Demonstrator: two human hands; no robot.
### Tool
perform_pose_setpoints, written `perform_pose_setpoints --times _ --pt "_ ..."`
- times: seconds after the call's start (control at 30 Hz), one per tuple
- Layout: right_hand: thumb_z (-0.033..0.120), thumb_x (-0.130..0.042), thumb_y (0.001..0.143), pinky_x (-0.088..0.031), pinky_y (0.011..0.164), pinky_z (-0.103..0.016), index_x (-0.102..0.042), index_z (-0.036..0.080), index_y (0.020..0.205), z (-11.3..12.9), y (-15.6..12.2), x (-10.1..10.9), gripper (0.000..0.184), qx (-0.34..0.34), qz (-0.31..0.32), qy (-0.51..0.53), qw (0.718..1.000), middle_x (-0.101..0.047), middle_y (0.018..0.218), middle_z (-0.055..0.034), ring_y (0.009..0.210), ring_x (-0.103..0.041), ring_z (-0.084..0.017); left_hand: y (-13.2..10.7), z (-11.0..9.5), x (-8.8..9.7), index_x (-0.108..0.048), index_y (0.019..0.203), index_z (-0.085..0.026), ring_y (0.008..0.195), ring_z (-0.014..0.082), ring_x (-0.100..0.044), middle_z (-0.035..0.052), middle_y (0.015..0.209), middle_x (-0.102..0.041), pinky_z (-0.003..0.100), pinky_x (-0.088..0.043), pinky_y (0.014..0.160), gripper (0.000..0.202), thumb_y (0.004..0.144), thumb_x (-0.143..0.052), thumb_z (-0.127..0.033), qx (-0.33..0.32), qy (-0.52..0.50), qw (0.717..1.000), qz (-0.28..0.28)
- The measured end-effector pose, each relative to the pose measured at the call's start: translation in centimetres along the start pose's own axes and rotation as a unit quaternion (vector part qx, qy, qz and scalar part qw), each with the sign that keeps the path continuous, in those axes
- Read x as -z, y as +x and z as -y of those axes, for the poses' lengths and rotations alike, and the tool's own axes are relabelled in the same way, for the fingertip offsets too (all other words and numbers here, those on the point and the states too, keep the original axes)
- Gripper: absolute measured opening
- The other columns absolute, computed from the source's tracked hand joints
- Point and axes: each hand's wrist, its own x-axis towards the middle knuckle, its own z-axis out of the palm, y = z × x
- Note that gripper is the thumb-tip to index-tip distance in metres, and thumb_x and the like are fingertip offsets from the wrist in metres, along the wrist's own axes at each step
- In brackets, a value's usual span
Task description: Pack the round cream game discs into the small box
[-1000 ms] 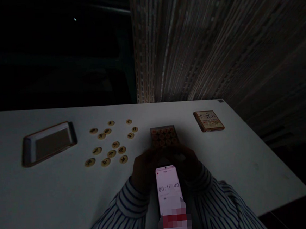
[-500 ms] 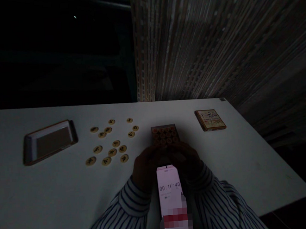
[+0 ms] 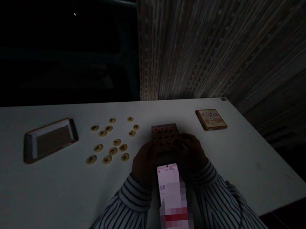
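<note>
A small open box [image 3: 163,125] stands in front of me, packed with rows of round Chinese chess pieces [image 3: 163,140] bearing red marks. My left hand [image 3: 144,161] holds the box at its left near side, fingertips against the wall. On the opposite side, my right hand [image 3: 194,153] has its fingers bent in over the near right corner, touching the box or the pieces there. Deep shadow hides what those fingertips pinch, if anything. Just below the box, between my forearms, lies a lit phone [image 3: 169,183] with a timer, partly blurred out.
Several loose Chinese chess pieces with dark marks [image 3: 112,151] lie spread to the left on the white table [image 3: 56,196]. Beyond them sits an empty shallow tray-like lid [image 3: 54,140]. A flat printed box [image 3: 211,119] rests at the back right. A striped curtain [image 3: 175,56] hangs behind the table.
My hands have drawn apart from where they met at the box's near edge, baring more rows of pieces. The left is now at the left side, the right at the right corner.
</note>
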Motion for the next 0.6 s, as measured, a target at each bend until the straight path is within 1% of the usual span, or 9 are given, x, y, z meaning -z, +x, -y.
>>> perform_pose_setpoints --times 0.1,0.2,0.37,0.6 --pt "0.032 -0.059 0.069 -0.046 0.076 -0.038 -0.062 0.019 0.091 -0.04 0.0 -0.1 0.025 0.0 0.003 -0.026 1.0 -0.058 0.1 -0.0101 0.092 -0.053 -0.022 0.01 -0.14 -0.15 -0.055 0.106 -0.019 0.095 0.0179 -0.057 0.0046 0.105 -0.062 0.032 -0.047 0.083 0.032 0.081 -0.039 -0.032 -0.001 -0.002 1.0 0.012" --pt "0.035 -0.059 0.07 -0.045 0.077 -0.04 -0.062 0.019 0.09 -0.2 -0.06 -0.24 0.026 0.003 0.012 -0.035 0.999 -0.056 0.105 -0.0109 0.095 -0.051 -0.024 0.02 -0.26 -0.24 -0.055 0.107 -0.018 0.096 0.0186 -0.057 0.005 0.105 -0.062 0.033 -0.047 0.083 0.033 0.081 -0.04 -0.032 0.003 -0.002 1.0 0.009" --pt "0.035 -0.061 0.067 -0.046 0.076 -0.04 -0.063 0.019 0.088 -0.51 -0.23 -0.71 0.027 0.005 0.014 -0.036 0.999 -0.054 0.108 -0.0121 0.097 -0.051 -0.025 0.07 -0.26 -0.26 -0.056 0.106 -0.019 0.096 0.019 -0.057 0.005 0.105 -0.062 0.033 -0.046 0.084 0.032 0.081 -0.04 -0.031 0.015 -0.002 1.0 0.013" --pt "0.037 -0.059 0.069 -0.046 0.077 -0.04 -0.062 0.021 0.089 -0.8 -0.39 -1.0 0.026 0.003 0.018 -0.032 0.999 -0.053 0.111 -0.0108 0.098 -0.051 -0.024 0.13 -0.18 -0.28 -0.055 0.108 -0.021 0.097 0.0184 -0.057 0.004 0.105 -0.062 0.034 -0.046 0.085 0.033 0.081 -0.039 -0.032 0.019 -0.028 0.999 0.019"
